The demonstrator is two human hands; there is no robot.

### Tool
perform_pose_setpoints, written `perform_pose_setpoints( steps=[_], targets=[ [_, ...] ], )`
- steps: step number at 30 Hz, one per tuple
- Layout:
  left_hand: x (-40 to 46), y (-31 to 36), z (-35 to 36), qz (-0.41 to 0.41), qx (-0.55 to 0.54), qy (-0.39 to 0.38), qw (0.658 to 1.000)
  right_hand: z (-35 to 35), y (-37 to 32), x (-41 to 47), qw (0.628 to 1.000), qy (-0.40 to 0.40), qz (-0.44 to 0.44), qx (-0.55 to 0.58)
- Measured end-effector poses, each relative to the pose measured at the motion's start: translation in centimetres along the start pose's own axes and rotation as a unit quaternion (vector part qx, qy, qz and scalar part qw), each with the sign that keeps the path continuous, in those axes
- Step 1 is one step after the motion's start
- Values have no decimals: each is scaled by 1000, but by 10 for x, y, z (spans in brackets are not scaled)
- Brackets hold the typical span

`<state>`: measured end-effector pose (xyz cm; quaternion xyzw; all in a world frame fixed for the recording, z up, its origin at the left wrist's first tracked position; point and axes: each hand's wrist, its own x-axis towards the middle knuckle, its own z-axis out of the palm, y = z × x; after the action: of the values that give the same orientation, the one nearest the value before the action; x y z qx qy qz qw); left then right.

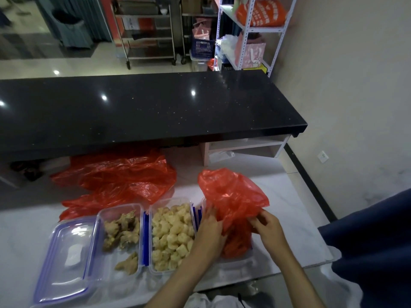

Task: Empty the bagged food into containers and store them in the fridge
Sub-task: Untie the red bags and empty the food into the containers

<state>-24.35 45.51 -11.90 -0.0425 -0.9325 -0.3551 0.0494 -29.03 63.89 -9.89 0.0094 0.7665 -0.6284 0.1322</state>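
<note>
A red plastic bag (231,196) stands in a clear container (235,260) at the right of the white table. My left hand (210,225) grips the bag's left side. My right hand (265,223) pinches its right edge. To the left sit a clear container of pale yellow fried puffs (173,234) and another holding brown fried pieces (121,230). What is inside the bag is hidden.
A clear lid with blue trim (66,258) lies at the left. Crumpled red bags (120,176) lie behind the containers. A black counter (144,110) runs across above the table. A person's dark blue sleeve (373,236) is at the right edge. Shelves stand in the background.
</note>
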Motion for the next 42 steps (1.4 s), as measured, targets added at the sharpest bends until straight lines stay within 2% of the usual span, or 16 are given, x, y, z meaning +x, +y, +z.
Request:
perform_pose_setpoints(
  steps=[4,9,13,16,19,21,22,24,27,29,32,36,39,42],
  targets=[
    [5,1,1,-12,-25,-20,999,2,-9,1,999,5,8,39],
    [3,19,-19,-3,-125,-27,992,3,-32,2,996,9,9,87],
    [5,42,-34,-42,-321,25,946,6,-48,9,989,14,19,147],
    [9,40,-33,-72,-367,60,925,6,-47,13,984,-1,22,179],
    [11,23,-25,-80,-279,37,956,-1,-33,11,992,-48,0,114],
    [6,13,-18,-77,-131,-40,988,-10,-20,9,996,-88,-7,5],
    [3,9,-13,-68,-55,-80,993,-15,-15,8,993,-103,3,-50],
    [-4,3,-4,-41,49,-133,989,-21,-7,4,983,-130,39,-121],
    [-5,-5,5,-5,124,-134,983,-21,1,2,974,-145,62,-161],
    [-3,-9,9,-5,128,-121,984,-18,5,2,977,-129,58,-158],
    [-1,-9,13,-5,73,-81,994,-14,9,3,981,-117,47,-148],
    [4,1,7,-9,-111,-26,993,-9,-7,1,991,-97,40,-86],
    [4,13,-2,-52,-275,-4,960,-3,-24,1,995,-87,29,-49],
    [6,22,-9,-128,-368,15,921,5,-39,2,996,-87,23,-4]
  ],
)
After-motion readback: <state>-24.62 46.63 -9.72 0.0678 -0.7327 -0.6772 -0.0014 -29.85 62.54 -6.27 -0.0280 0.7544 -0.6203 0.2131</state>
